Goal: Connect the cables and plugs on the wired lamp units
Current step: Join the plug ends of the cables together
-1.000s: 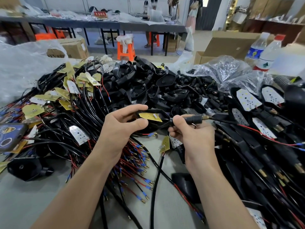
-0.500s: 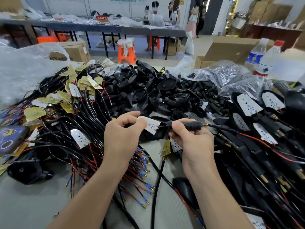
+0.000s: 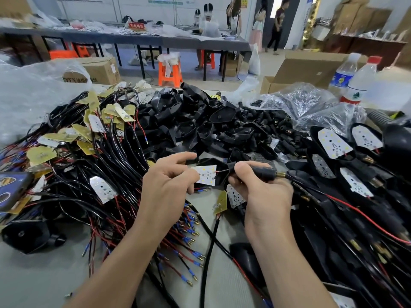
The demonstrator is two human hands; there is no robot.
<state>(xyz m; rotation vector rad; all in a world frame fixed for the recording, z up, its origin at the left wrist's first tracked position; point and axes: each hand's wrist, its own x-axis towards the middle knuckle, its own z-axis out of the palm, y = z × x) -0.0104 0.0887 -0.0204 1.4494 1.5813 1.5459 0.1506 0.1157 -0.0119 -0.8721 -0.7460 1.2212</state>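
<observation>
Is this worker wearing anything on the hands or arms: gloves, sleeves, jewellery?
No. The left hand and right hand are bare, without gloves; no ring, watch or bracelet shows. No sleeve is in view anywhere down to the frame's edge.

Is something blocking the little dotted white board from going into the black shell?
Nothing visible blocks it. The left hand pinches the white board at the open side of the black shell. Only the board's own thin red wire runs to the plug gripped by the right hand.

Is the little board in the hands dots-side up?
Yes, dots up: the board pinched by the left hand shows its white dotted face.
</observation>
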